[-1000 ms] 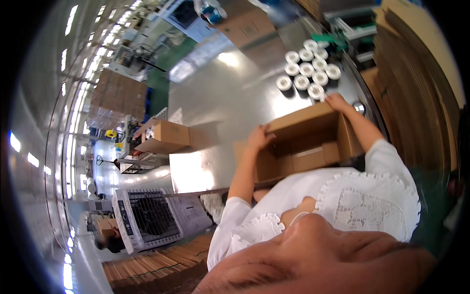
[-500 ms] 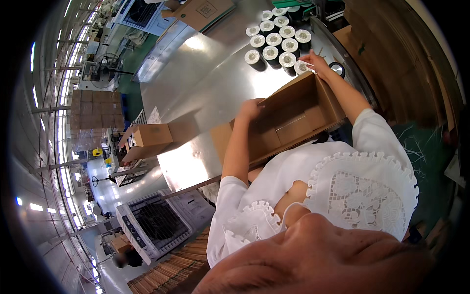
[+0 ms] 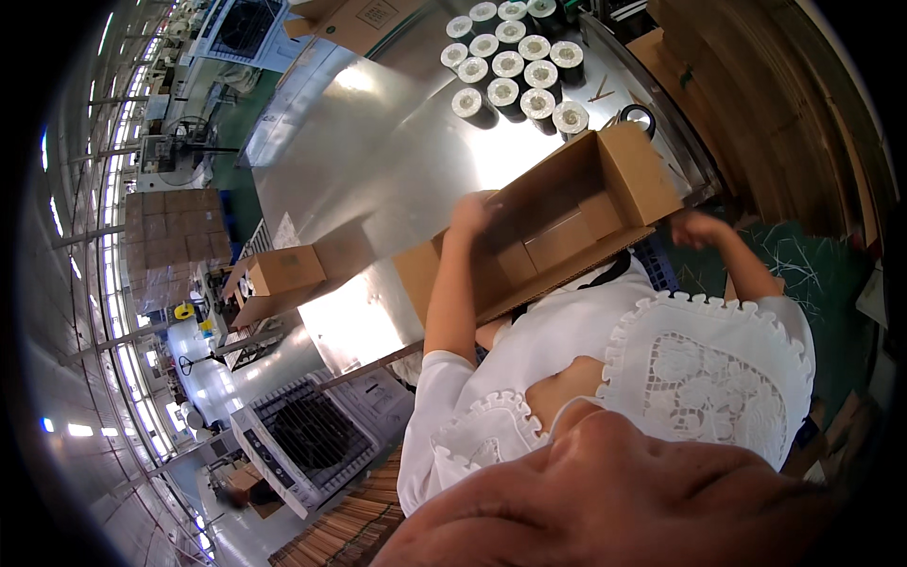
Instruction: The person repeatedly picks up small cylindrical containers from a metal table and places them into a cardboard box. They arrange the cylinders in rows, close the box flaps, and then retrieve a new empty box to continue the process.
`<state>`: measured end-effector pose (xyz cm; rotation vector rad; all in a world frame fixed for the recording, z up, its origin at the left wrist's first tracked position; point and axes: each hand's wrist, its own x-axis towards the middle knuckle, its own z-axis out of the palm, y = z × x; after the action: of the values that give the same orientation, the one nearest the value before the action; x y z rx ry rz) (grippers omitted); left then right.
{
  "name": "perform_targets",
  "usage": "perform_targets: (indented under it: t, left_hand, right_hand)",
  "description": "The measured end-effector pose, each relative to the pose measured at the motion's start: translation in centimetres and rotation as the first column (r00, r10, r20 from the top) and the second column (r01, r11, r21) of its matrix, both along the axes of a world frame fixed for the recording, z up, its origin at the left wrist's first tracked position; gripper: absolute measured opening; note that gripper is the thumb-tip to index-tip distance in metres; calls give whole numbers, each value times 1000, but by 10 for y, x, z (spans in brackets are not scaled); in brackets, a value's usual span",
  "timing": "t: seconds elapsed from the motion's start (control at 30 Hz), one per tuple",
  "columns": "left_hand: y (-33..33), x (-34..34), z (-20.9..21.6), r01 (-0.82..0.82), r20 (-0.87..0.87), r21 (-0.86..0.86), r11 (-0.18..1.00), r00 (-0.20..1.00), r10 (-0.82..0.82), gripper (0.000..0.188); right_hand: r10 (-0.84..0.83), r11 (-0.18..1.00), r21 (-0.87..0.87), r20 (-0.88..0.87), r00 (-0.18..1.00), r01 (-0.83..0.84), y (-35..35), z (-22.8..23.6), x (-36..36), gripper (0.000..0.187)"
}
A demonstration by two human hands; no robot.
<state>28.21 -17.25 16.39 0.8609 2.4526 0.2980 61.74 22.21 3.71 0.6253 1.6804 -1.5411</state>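
Observation:
An open brown cardboard box (image 3: 567,222) lies on the shiny steel table (image 3: 378,142), its flaps spread, reaching the near table edge in front of me. My left hand (image 3: 470,215) is blurred and sits on the box's left rim, fingers over the edge. My right hand (image 3: 697,227) is off the box, just past its lower right flap, with the fingers curled and nothing in it. Beyond the box stands a cluster of several white-topped rolls (image 3: 515,66).
A black tape ring (image 3: 641,118) lies by the box's far right corner. Another closed carton (image 3: 283,269) sits at the table's left end and a flat carton (image 3: 364,19) at the far side. A stack of cartons (image 3: 175,241) and a wire-fronted machine (image 3: 307,439) stand on the floor to the left.
My right hand has let go of the box's far right corner and drawn back toward my body. The left hand stays at the left rim. The view has shifted.

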Motion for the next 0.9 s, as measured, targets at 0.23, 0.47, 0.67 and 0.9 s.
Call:
perform_targets:
  t: [0.23, 0.47, 0.67, 0.9]
  left_hand:
    - [-8, -2, -8, 21, -24, -31, 999, 999, -22, 33]
    - [-15, -11, -29, 68, -116, -182, 981, 989, -91, 32]
    - [2, 0, 6, 37, -33, -83, 996, 999, -40, 29]
    - [-3, -15, 2, -34, 280, 25, 999, 960, 26, 49]
  right_hand:
    - [3, 369, 887, -301, 954, 278, 41, 86, -10, 29]
    - [237, 597, 635, -724, 648, 490, 9, 153, -205, 39]
    - [761, 218, 942, 1, 649, -256, -31, 68, -333, 78]
    - [850, 92, 909, 141, 507, -406, -50, -10, -380, 76]
